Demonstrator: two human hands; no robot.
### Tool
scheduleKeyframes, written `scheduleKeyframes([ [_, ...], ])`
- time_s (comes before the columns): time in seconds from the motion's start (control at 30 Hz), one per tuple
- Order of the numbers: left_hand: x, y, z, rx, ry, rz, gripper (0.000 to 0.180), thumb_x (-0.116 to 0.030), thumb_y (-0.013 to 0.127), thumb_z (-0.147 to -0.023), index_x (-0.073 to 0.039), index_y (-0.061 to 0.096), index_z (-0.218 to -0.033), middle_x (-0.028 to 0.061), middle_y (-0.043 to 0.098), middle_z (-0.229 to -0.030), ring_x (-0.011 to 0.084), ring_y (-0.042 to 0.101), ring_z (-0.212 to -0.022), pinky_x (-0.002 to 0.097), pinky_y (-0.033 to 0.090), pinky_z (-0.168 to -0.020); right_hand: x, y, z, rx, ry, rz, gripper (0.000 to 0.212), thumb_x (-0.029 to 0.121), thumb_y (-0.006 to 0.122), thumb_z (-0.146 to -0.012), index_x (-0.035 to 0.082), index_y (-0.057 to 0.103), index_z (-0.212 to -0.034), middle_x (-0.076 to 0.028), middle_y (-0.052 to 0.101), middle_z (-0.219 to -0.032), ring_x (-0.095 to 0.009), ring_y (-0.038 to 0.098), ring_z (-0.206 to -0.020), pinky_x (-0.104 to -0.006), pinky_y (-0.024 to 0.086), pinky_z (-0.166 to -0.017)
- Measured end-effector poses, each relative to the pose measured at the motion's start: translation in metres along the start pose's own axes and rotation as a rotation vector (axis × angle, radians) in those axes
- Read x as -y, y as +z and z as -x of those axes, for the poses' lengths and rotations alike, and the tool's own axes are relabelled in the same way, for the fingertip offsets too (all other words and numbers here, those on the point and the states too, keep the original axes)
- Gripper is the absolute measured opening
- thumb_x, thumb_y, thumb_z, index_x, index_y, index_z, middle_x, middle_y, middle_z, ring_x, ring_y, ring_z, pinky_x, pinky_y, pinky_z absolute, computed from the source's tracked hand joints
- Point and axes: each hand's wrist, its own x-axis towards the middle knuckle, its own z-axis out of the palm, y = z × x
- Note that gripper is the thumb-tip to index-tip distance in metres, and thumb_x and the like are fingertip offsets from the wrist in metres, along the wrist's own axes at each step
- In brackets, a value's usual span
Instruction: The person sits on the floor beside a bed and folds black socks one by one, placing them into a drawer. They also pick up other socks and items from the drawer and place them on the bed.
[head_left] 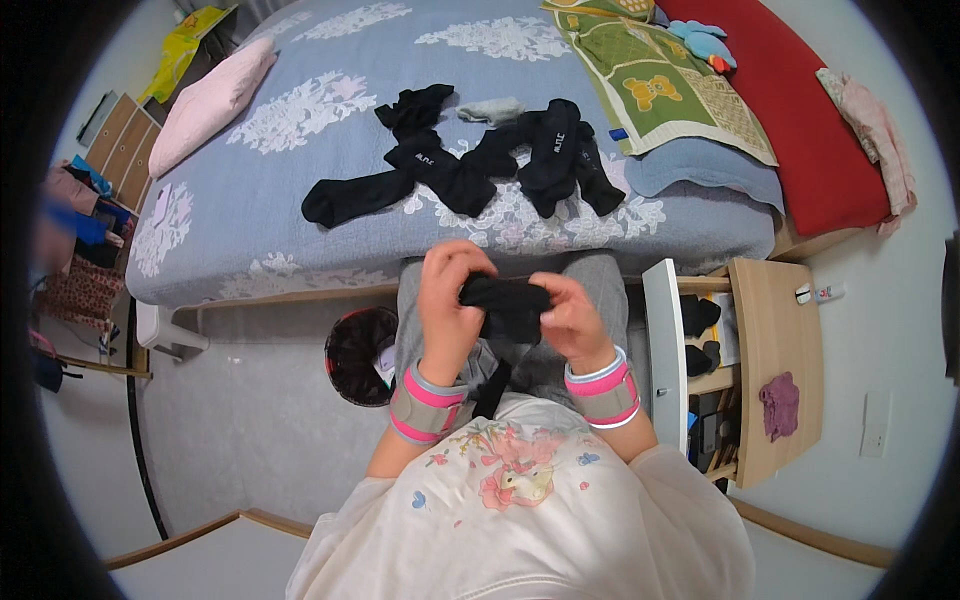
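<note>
Between my two hands, above my lap, is a black sock (508,306), bunched and partly folded. My left hand (450,300) grips its left end with the fingers curled. At its right end, my right hand (575,318) pinches the cloth between thumb and fingers. Another dark strip of cloth (491,390) lies on my lap below. Several black socks (465,175) are spread in a loose heap on the bed ahead of my hands. A light grey sock (490,109) lies just behind that heap.
The bed (330,190) has a blue-grey floral cover. At right, an open drawer (664,350) holds black socks, beside a wooden nightstand top (780,330) with a purple cloth (779,405). A dark round bin (350,375) stands on the floor; a white stool (170,330) is farther left.
</note>
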Motion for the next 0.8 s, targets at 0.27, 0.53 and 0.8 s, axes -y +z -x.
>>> scheduleKeyframes([
  [0.27, 0.001, -0.004, 0.019, 0.383, -0.856, 1.138, 0.046, 0.009, 0.05, -0.07, 0.005, 0.054, -0.116, 0.0042, 0.062, -0.104, 0.0118, 0.054, -0.102, 0.0263, 0.044, -0.087, 0.007, -0.003, -0.02, -0.318, 0.122, -0.143, 0.031, 0.003, 0.052, -0.077, 0.004, 0.051, -0.108, -0.006, 0.059, -0.09, -0.014, 0.06, -0.083, -0.0244, 0.048, -0.075],
  [0.53, -0.002, 0.0, 0.015, 0.197, -0.616, 0.722, 0.043, 0.005, 0.056, -0.078, 0.001, 0.052, -0.121, 0.0028, 0.059, -0.111, 0.0105, 0.055, -0.101, 0.024, 0.043, -0.088, -0.004, -0.005, -0.018, -0.266, -0.252, 0.597, 0.018, 0.007, 0.06, -0.084, 0.0, 0.058, -0.1, -0.008, 0.059, -0.104, -0.012, 0.059, -0.087, -0.0225, 0.045, -0.08],
  [0.8, 0.004, -0.005, 0.012, 0.043, -0.658, 0.679, 0.019, -0.003, 0.064, -0.084, 0.001, 0.06, -0.102, -0.0006, 0.062, -0.092, 0.0058, 0.056, -0.082, 0.0194, 0.043, -0.077, 0.006, -0.006, -0.012, -0.39, -0.1, -0.134, 0.014, 0.005, 0.057, -0.086, 0.004, 0.057, -0.1, -0.008, 0.063, -0.096, -0.015, 0.061, -0.086, -0.0283, 0.048, -0.08],
])
